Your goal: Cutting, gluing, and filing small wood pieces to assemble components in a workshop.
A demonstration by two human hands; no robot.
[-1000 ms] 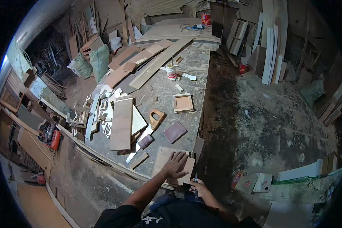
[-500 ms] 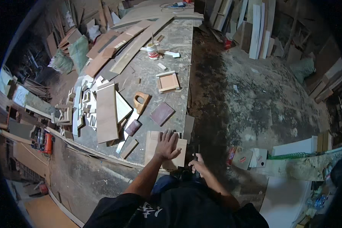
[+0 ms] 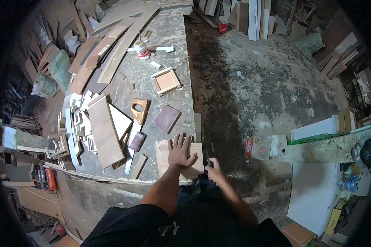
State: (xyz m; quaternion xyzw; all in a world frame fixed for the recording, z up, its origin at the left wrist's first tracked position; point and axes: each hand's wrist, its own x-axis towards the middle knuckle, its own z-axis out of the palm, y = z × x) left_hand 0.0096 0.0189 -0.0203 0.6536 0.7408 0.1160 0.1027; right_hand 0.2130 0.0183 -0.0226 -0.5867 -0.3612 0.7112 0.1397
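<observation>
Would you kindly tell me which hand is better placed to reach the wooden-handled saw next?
Probably the left hand: it lies flat on pale wood, nearer the saw, fingers spread. The right hand is farther away, closed around a dark tool.

The board [image 3: 162, 158] is smooth, matt wood; the bench [image 3: 175, 35] looks rough and scuffed. The saw handle [image 3: 142, 117] is slightly glossy wood, the blade [image 3: 133, 132] metal. The tub [image 3: 142, 51] looks like plastic.

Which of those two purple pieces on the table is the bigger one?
The flat square piece, just beyond the left hand. It's plainly wider; the other is a small block by the saw.
</observation>
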